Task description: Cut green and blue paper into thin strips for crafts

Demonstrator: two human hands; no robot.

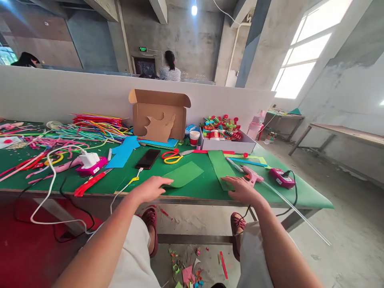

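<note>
Paper (pixel 186 174) curls on the bench (pixel 309 196), its near corner touched by our loosely open left hand (pixel 151 188); our right hand (pixel 243 189), fingers spread, touches the green strip (pixel 218 165). Both look light and easily creased, so we judge edges best for gentle pinching.

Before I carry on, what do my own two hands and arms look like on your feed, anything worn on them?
Both the left hand and the right hand are ungloved, with slim fingers. No sleeve, watch, bracelet or cable shows on either forearm up to the picture's edge. Rings or nail polish are too small to tell.
</note>
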